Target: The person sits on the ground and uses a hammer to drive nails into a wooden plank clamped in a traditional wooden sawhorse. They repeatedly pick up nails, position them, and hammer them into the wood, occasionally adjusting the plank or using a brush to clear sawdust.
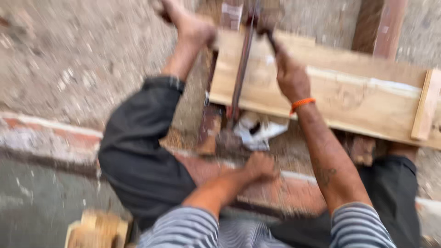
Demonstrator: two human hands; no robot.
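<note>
Gripping tool handle (271,39), right hand (290,78) fingers closed over plank (349,92); left hand (259,166) fisted, gravel ground (82,55).

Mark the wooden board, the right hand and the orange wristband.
wooden board (367,98): head view, bare middle of its top face.
right hand (290,76): head view, back of the hand.
orange wristband (302,104): head view, band at the wrist.

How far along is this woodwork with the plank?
Done: a small wooden strip sits across the right end of the plank. In hand: the right hand grips a thin dark tool, a bare foot pins the plank, the left hand rests by the brick ledge. Left: blur hides any cut, so I cannot tell.
</note>
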